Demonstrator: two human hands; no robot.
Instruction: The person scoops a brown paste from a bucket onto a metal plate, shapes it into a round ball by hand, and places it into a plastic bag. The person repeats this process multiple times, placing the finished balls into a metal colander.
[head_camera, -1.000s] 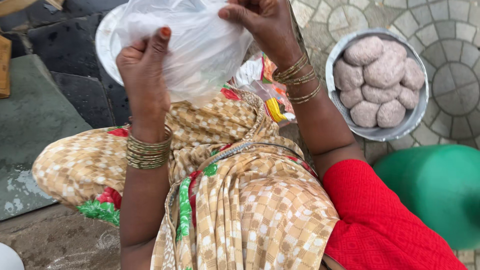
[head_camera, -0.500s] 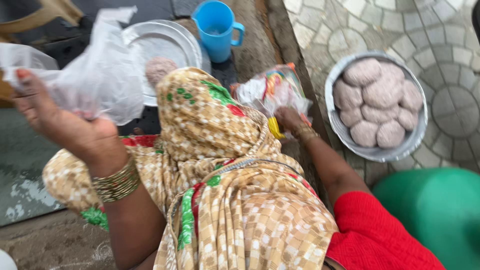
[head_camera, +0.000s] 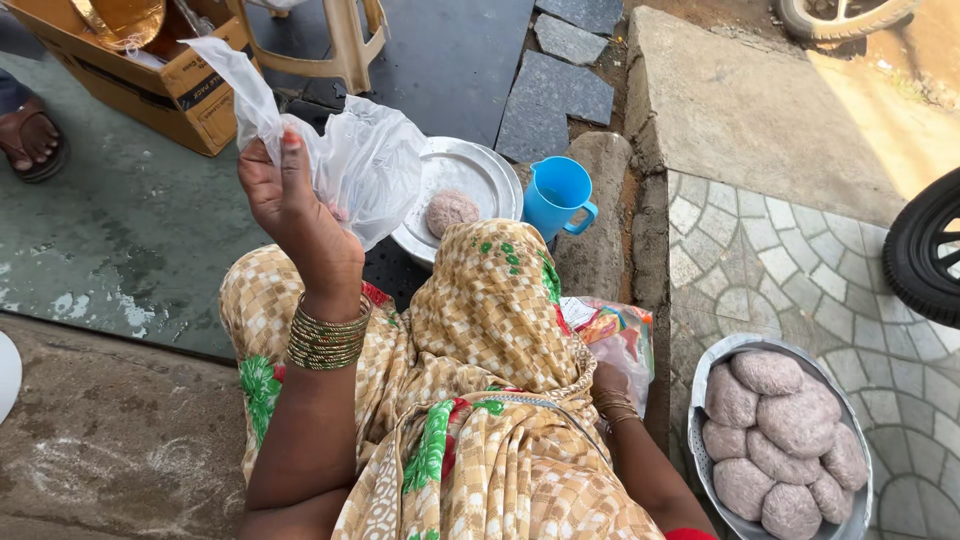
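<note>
The left hand holds a plastic bag up, left of a metal plate with 1 dough ball on it. A mug stands just right of the plate. At lower right, a bowl holds several dough balls. A cardboard box sits far left.

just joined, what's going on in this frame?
A seated person holds a clear plastic bag up in the left hand. The right hand is down by the knee, mostly hidden behind cloth, at a colourful packet; whether it grips it can't be told. Ahead lies a steel plate with one dough ball on it, a blue mug beside it. A bowl to the right holds more dough balls.
</note>
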